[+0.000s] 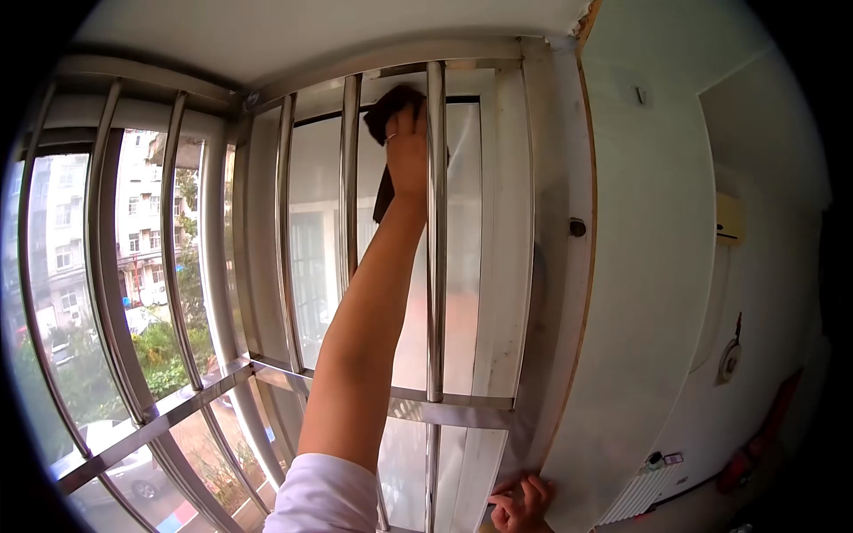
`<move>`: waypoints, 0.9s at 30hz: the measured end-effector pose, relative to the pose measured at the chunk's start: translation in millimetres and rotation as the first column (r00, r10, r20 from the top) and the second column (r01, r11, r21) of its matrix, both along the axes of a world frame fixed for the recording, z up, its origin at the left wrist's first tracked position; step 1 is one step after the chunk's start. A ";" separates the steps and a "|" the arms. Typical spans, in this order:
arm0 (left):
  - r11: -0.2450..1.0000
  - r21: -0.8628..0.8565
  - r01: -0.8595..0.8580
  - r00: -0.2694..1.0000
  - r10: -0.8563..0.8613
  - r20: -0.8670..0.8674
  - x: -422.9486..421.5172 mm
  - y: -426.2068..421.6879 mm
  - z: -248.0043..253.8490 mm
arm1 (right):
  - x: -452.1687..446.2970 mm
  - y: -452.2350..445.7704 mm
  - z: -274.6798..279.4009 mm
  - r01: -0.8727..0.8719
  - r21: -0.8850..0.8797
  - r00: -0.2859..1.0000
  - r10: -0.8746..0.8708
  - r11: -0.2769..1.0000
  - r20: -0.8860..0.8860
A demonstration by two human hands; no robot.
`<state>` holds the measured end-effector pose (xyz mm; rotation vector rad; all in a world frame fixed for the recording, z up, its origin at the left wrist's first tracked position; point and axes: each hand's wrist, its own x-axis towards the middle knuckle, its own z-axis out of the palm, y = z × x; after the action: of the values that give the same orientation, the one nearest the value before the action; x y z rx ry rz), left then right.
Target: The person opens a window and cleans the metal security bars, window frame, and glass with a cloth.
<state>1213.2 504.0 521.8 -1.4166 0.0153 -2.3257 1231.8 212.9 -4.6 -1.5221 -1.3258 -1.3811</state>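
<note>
My left hand (407,153) reaches up between two metal bars, the arm in a white sleeve. Its fingers press a dark brown cloth (391,108) to the upper part of the window pane (449,266) behind the bars. Part of that cloth hangs below the wrist. A steel bar (435,231) passes close in front of the hand's right side. Low on the right, my right hand (522,505) has its fingers curled by the edge of the window frame. What lies within those fingers is hidden.
A steel grille rail (453,415) crosses below the arm, and upright bars (284,231) continue leftward. Through the left grille I see buildings (147,218), plants and a parked car. A pale wall (640,266) stands to the right, with a radiator-like ribbed object (635,496) lower down.
</note>
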 end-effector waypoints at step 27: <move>0.885 0.034 0.465 0.796 -0.401 -0.453 -4.3 -62.3 -0.6 | -1.1 -0.8 0.0 0.005 0.013 1.000 -0.005 1.000 0.028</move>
<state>1208.9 441.7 521.2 -1.9923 0.6979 -2.2171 1230.7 212.0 -4.6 -1.5035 -1.3290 -1.4165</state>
